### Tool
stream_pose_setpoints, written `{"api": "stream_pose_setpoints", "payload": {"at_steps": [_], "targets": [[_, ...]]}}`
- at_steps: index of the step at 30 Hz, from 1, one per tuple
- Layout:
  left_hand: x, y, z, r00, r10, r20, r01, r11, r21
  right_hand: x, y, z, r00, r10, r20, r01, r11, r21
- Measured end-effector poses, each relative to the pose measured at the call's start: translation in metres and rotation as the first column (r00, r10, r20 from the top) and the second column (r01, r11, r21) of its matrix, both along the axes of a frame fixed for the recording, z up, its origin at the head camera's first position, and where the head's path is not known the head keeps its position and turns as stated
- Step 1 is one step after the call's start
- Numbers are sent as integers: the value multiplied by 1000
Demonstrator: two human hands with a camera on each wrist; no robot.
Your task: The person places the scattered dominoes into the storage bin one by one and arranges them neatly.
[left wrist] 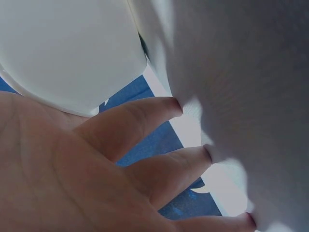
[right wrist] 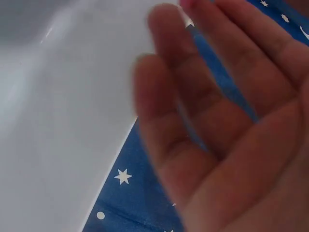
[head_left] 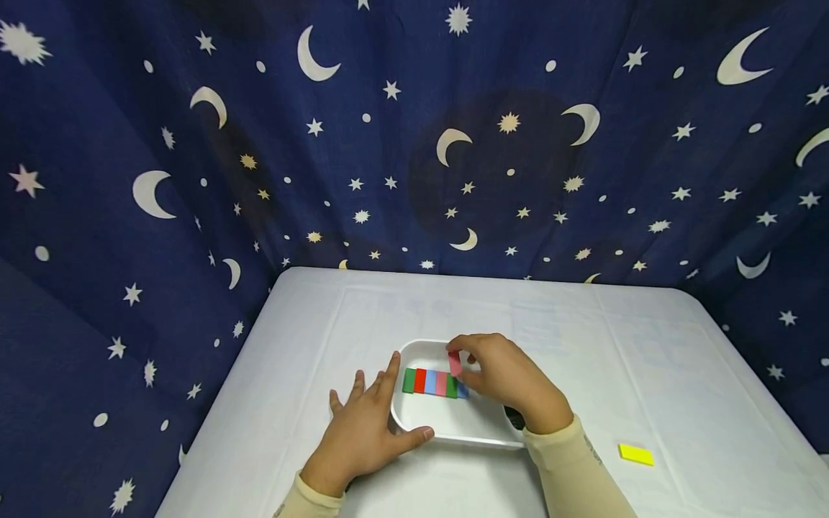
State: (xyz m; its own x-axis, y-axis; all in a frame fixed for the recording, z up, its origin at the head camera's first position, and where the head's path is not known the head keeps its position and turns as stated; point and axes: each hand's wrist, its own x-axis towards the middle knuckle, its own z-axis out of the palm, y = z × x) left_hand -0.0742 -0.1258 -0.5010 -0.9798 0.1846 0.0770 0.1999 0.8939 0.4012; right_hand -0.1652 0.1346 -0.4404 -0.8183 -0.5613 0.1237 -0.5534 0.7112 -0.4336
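Observation:
In the head view my right hand (head_left: 508, 374) pinches a pink tile (head_left: 455, 363) between thumb and fingers, above the right end of a row of tiles. The row lies inside a white tray (head_left: 447, 437): a green tile (head_left: 409, 380), a red tile (head_left: 419, 381), a light blue tile (head_left: 430, 383), a pink one, another green one and a blue tile (head_left: 463, 391) partly hidden by the hand. My left hand (head_left: 363, 435), fingers spread, rests against the tray's left side, thumb at its front edge. The left wrist view shows its fingertips on the table beside the tray wall (left wrist: 72, 53).
A yellow tile (head_left: 636, 455) lies on the white table (head_left: 648, 374), right of my right forearm. A dark blue curtain (head_left: 401, 144) with moons and stars hangs behind the table and along its sides.

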Motion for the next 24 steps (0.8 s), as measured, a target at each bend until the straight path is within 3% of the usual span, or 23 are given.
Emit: {"api": "stream_pose_setpoints", "payload": {"at_steps": [5, 14, 24], "targets": [[0, 0, 0, 1000, -1, 6, 1, 1000, 1, 2, 2, -3, 995, -26, 99, 20, 998, 56], [-1, 0, -2, 1000, 1, 7, -1, 1000, -6, 4, 2, -2, 971, -200, 129, 169, 961, 220], [-1, 0, -2, 1000, 0, -5, 0, 1000, -1, 6, 4, -2, 971, -196, 135, 161, 959, 232]]}}
